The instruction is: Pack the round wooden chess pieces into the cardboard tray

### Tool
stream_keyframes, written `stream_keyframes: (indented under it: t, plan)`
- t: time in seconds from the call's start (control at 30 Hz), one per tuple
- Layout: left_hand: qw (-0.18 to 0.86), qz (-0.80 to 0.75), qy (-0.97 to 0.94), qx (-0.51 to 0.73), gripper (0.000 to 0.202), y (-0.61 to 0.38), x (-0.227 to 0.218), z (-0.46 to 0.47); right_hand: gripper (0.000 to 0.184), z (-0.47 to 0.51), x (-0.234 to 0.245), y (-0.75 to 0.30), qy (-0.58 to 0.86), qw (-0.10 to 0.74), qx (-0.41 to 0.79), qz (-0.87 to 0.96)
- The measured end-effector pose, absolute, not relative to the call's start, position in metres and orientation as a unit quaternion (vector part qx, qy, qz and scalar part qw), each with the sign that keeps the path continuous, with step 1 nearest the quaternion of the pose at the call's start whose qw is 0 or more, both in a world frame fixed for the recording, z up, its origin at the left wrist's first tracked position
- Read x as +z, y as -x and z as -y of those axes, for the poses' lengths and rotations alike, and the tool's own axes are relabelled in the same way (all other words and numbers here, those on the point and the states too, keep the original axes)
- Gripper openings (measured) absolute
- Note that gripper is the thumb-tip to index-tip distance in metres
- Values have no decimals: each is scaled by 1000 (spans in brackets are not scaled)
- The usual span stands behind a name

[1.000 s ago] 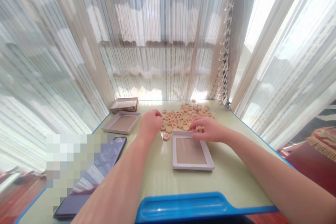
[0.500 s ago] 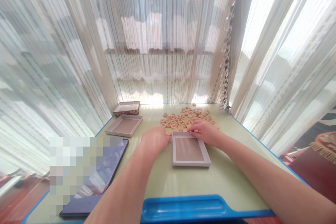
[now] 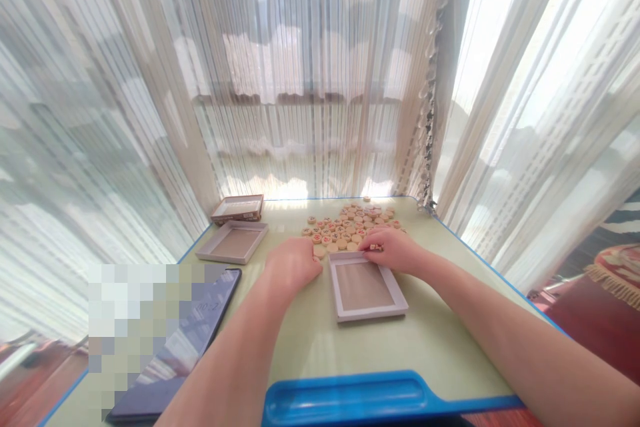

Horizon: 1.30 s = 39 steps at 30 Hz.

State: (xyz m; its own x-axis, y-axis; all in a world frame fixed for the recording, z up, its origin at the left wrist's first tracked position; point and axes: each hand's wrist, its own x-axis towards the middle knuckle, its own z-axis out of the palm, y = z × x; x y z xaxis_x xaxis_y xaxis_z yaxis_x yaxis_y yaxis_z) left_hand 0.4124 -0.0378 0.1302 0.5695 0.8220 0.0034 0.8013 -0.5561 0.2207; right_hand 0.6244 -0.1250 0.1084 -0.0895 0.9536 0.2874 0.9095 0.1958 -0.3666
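Note:
Many round wooden Chinese chess pieces [image 3: 345, 227], marked in red or black, lie in a loose spread at the far side of the table. My left hand [image 3: 294, 264] is closed at the near left edge of the spread, its fingers curled on a chess piece that is partly hidden. Over the far right corner of a shallow white box tray [image 3: 370, 315], my right hand [image 3: 395, 248] pinches a chess piece [image 3: 375, 247] between thumb and fingers. The tray has a brown inside with no pieces in it and stands between my forearms.
Another shallow box tray [image 3: 234, 242] lies at the left, with a printed box part [image 3: 237, 208] behind it. A tablet [image 3: 200, 327], partly pixelated, rests at the near left. The table [image 3: 310, 353] has a blue rim with a moulded trough [image 3: 345, 397]. Curtains hang behind.
The white tray has turned slightly, its near edge shifting right. Both hands stay close to where they were, and a piece shows more clearly in my right fingers. The view has shifted slightly.

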Motion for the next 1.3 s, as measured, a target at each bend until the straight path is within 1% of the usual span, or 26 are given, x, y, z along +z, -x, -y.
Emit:
stream_keyframes:
  t: [0.07,0.13,0.23,0.3,0.43,0.5,0.6,0.73,0.8,0.87,1.1,1.23,1.3]
  plan:
    - [126,-462,-873,93,17,-414,132,37,17,125,107,-621,613,234,56,753]
    - [165,-442,-866,166,20,-417,131,36,17,124,104,-620,606,238,54,757]
    - [240,-384,-850,269,22,-425,123,37,16,121,100,-622,625,256,48,736]
    - [289,-356,-835,304,25,-433,114,39,18,120,99,-623,638,271,43,720]
    - [344,-320,-818,332,26,-445,101,42,35,125,106,-613,640,319,3,699]
    - [362,-306,-813,336,25,-447,99,43,40,130,112,-604,629,344,-9,697]
    - [398,-303,-796,341,25,-446,102,42,33,133,116,-596,625,362,-10,692]
    - [477,-296,-752,346,26,-444,105,39,17,132,115,-597,642,340,-4,687]
    - [522,-290,-725,343,28,-445,104,37,15,131,112,-598,649,337,9,682]
    - [549,-297,-703,341,28,-445,103,35,18,130,110,-598,647,345,20,679]
    - [525,-280,-724,349,32,-447,104,38,34,130,107,-596,618,361,6,698]
    - [487,-271,-762,329,28,-446,103,39,30,131,108,-596,628,348,17,696]
    - [487,-260,-768,323,27,-445,102,37,27,131,109,-596,632,345,29,694]
